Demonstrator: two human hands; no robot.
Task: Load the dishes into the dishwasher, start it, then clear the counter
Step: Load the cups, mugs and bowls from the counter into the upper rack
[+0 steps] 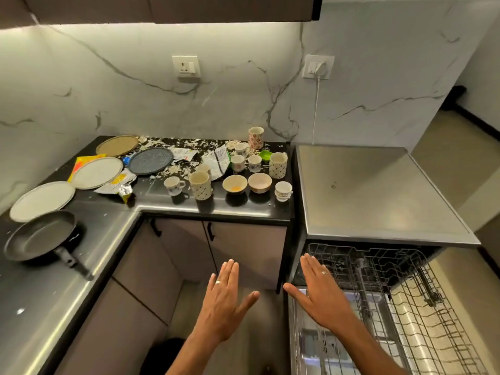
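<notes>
Dirty dishes cover the black L-shaped counter (243, 209). Several plates lie at the left, among them a white plate (42, 200) and a dark blue plate (150, 161). A black frying pan (40, 236) sits at the near left. Several cups, patterned mugs (200, 185) and two bowls (234, 183) stand near the counter's right end. The dishwasher (378, 190) stands at the right, its door down and the wire rack (405, 293) pulled out. My left hand (224, 299) and my right hand (322, 296) hover flat, fingers straight, holding nothing, in front of the cabinets and over the rack's left edge.
Food scraps, torn wrappers and a yellow packet (84, 163) litter the counter. A green tub (265, 155) sits among the cups. Cabinet doors with black handles (210, 231) lie below the counter. A white cable (316, 109) runs from a wall socket down behind the dishwasher.
</notes>
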